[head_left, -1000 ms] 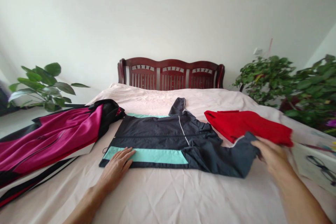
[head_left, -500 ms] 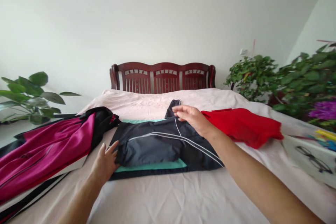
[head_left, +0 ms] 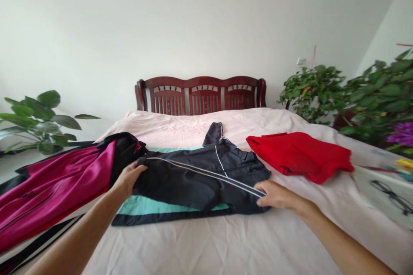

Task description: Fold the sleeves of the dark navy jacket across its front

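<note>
A dark navy jacket (head_left: 193, 180) with white piping lies across the middle of the bed, its turquoise lining (head_left: 155, 206) showing below and behind the sleeve. My left hand (head_left: 130, 176) grips the left end of the jacket's sleeve, fingers closed over the cloth. At the jacket's right side, my right hand (head_left: 274, 194) pinches the fabric where the piping ends. The sleeve stretches between both hands over the body of the jacket. Another dark piece with white piping sticks up at the jacket's far edge.
On the left lies a magenta and black jacket (head_left: 80, 174). A folded red garment (head_left: 300, 154) rests at the right, with eyeglasses (head_left: 390, 197) beyond it. Leafy plants (head_left: 41, 122) stand at both sides; a wooden headboard (head_left: 203, 94) is at the back.
My right hand has come down from above the jacket to its right edge and taken hold. The left hand has pulled the sleeve end up and left, so the sleeve lies straighter.
</note>
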A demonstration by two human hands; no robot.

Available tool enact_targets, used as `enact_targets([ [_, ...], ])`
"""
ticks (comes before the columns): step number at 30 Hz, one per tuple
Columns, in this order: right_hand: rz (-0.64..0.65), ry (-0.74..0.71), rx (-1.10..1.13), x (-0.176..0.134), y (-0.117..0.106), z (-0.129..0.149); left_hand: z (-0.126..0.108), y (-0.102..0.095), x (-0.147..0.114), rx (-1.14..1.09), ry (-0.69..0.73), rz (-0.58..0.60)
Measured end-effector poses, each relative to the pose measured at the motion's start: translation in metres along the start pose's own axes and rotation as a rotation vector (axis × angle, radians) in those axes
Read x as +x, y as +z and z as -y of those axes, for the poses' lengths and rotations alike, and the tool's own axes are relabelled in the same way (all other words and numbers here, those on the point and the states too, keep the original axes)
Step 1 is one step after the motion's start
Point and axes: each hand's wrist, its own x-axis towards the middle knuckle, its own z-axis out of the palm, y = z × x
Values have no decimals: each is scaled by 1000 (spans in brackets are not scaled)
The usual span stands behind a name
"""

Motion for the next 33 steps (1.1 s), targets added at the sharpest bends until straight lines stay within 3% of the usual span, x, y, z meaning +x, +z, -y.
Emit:
enact_targets([
  [4, -283, -131, -34, 11, -4, 2, -68, -28, 2, -131, 257, -152],
  [6, -365, -135, -97, 17, -2, -1, -98, -44, 1, -141, 377, -151],
  [8, -392, -80, -178, 23, 2, -6, -114, -56, -1, -69, 415, -125],
  [10, -406, -59, -210, 27, 6, -14, -116, -64, -3, 38, 418, -118],
  [16, -227, -220, -4, 41, 7, -33, -78, -74, 0, 89, 377, -103],
  [21, -433, -169, -226, 37, 19, -29, -39, -92, 0, 51, 353, -54],
  [26, -529, -19, -588, 28, 36, -27, 18, -111, -18, 81, 283, -45],
  [30, -565, 89, -640, 31, 40, -30, 63, -116, -36, 180, 270, -14],
  [33, -559, 136, -632, 33, 40, -30, 82, -116, -41, 281, 256, 46],
])
